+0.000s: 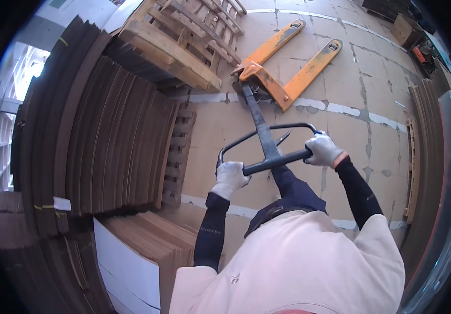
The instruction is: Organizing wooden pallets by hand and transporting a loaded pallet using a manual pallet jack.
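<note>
A pallet jack stands in front of me, its orange forks (313, 68) pointing away to the far right and carrying nothing. Its black handle (272, 163) leans back toward my body. My left hand (230, 178), in a pale work glove, is closed around the left end of the grip bar. At the bar's right end my right hand (323, 148), gloved the same way, is wrapped round the corner of the handle loop. A small curved lever (284, 138) sits inside the loop, apart from both hands.
Tall stacks of brown cardboard sheets (115, 136) on a wooden pallet (177, 157) line the left. Wooden pallets (183, 57) are piled beyond them. A lower white-faced stack (126, 267) is near left. More cardboard (428, 136) stands along the right. White lines cross the tiled floor (340, 125).
</note>
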`<control>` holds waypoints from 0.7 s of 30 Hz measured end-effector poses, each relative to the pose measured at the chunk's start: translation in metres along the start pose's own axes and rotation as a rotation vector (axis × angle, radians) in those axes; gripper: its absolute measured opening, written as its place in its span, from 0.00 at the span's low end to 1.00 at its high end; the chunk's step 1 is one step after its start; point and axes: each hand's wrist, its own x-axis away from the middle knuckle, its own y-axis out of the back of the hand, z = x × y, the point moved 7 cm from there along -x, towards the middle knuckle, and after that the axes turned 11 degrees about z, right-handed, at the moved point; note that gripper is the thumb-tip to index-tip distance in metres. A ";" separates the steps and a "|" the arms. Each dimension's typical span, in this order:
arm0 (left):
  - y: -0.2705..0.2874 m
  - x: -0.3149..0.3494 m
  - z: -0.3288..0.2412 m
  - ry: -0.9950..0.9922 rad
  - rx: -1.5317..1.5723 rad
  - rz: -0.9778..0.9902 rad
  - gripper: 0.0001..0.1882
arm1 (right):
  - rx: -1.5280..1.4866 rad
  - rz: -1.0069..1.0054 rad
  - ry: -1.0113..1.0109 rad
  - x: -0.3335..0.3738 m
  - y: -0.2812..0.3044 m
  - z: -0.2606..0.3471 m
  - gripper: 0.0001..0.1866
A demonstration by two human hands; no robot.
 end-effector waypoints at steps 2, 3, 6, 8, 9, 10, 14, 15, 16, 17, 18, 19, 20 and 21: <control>-0.023 0.010 -0.020 -0.011 0.014 0.005 0.19 | 0.046 0.078 -0.018 0.017 -0.020 -0.003 0.18; -0.020 0.012 -0.021 0.000 0.026 0.036 0.19 | 0.038 0.129 -0.024 0.019 -0.015 -0.001 0.19; -0.034 0.040 -0.045 0.024 0.045 0.063 0.19 | 0.038 0.246 -0.038 0.052 -0.024 0.008 0.21; -0.045 0.065 -0.063 0.041 0.072 0.057 0.18 | 0.054 0.222 -0.026 0.080 -0.024 0.015 0.21; -0.055 0.079 -0.074 0.050 0.080 0.059 0.18 | 0.039 0.218 -0.021 0.098 -0.029 0.021 0.21; -0.065 0.093 -0.087 0.050 0.085 0.048 0.18 | 0.026 0.213 -0.014 0.117 -0.034 0.026 0.21; -0.102 0.156 -0.141 0.084 0.106 0.013 0.17 | -0.007 0.102 0.097 0.196 -0.058 0.040 0.19; -0.112 0.176 -0.155 0.106 0.112 0.021 0.17 | -0.029 0.085 0.131 0.216 -0.064 0.047 0.19; -0.123 0.191 -0.173 0.115 0.125 0.033 0.17 | -0.047 0.076 0.151 0.240 -0.067 0.050 0.18; -0.133 0.207 -0.189 0.112 0.126 0.029 0.16 | -0.050 0.056 0.169 0.262 -0.070 0.052 0.18; -0.137 0.224 -0.208 0.114 0.149 0.028 0.17 | -0.062 0.037 0.189 0.283 -0.071 0.055 0.18; -0.140 0.242 -0.225 0.110 0.165 0.028 0.17 | -0.078 0.013 0.200 0.303 -0.076 0.057 0.17; -0.146 0.255 -0.241 0.103 0.181 0.028 0.17 | -0.086 0.004 0.216 0.321 -0.083 0.056 0.17; -0.158 0.264 -0.255 0.132 0.135 0.067 0.18 | -0.084 -0.008 0.234 0.338 -0.085 0.058 0.17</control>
